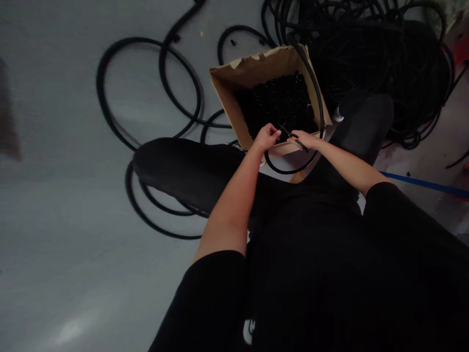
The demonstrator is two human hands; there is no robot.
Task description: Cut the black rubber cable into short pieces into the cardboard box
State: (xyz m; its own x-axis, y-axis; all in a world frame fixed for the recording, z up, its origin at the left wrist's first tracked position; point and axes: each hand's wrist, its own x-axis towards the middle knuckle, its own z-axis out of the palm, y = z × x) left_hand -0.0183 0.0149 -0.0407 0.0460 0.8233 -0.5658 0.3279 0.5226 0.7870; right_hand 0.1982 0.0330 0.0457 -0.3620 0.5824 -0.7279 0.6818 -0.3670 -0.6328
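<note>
My left hand (267,137) is closed around the end of a black rubber hose (284,172), near the box's front edge. From there the hose loops down and round to the right, then up over the box's right side. In my right hand (306,140) is a pair of scissors (294,138) with black and orange handles, its blades pointing left toward my left fingers. Both hands are over the near rim of an open cardboard box (224,99). Many short black pieces (282,100) fill the bottom of the box; their exact shape is too dark to make out.
More hose lies in wide loops (100,88) on the grey floor (58,205) to the left, passing under my leg. A large tangled pile of black hose (381,73) is at the upper right. A blue strap (425,183) stretches to the right. My knees flank the box.
</note>
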